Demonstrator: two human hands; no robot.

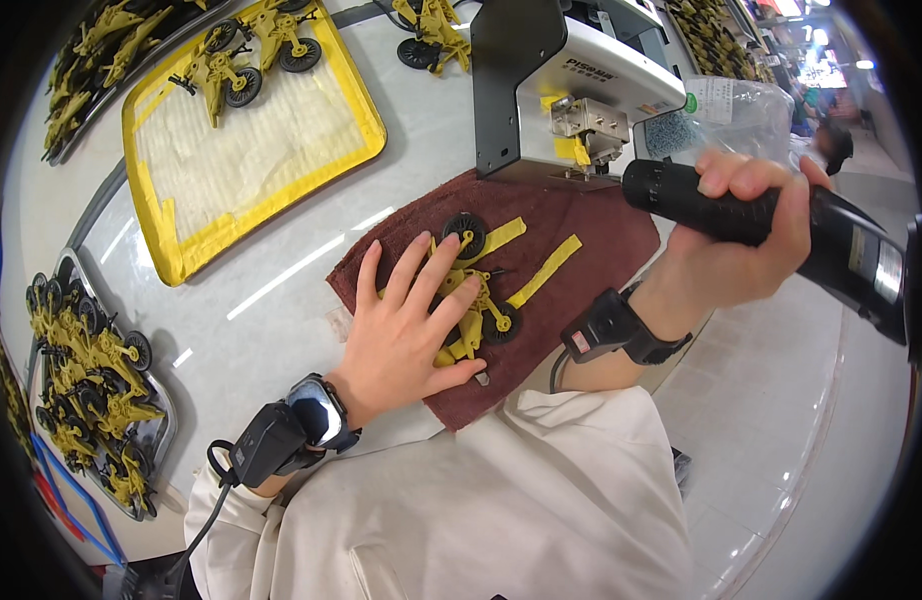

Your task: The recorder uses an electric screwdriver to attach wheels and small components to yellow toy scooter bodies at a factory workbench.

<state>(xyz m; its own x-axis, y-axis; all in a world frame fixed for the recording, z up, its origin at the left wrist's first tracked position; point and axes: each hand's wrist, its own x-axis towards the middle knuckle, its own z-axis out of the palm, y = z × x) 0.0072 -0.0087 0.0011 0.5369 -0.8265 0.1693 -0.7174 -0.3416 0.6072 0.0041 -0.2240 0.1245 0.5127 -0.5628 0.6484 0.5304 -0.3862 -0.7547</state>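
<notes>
My left hand [409, 322] lies flat, fingers spread, on a yellow toy motorcycle [478, 300] with black wheels, pressing it onto a dark red cloth [581, 225]. Two loose yellow strips [546, 270] lie on the cloth beside it. My right hand [739, 235] is raised to the right of the cloth and grips a black electric screwdriver [781, 225], whose front end points left toward the grey machine [566, 80]. Both wrists carry black strapped devices.
A yellow-rimmed tray [181, 255] holding two toy motorcycles lies at the upper left. A metal tray [166, 420] full of several yellow motorcycles sits at the left edge; another is at the top left. A clear plastic bag [746, 110] lies behind the machine.
</notes>
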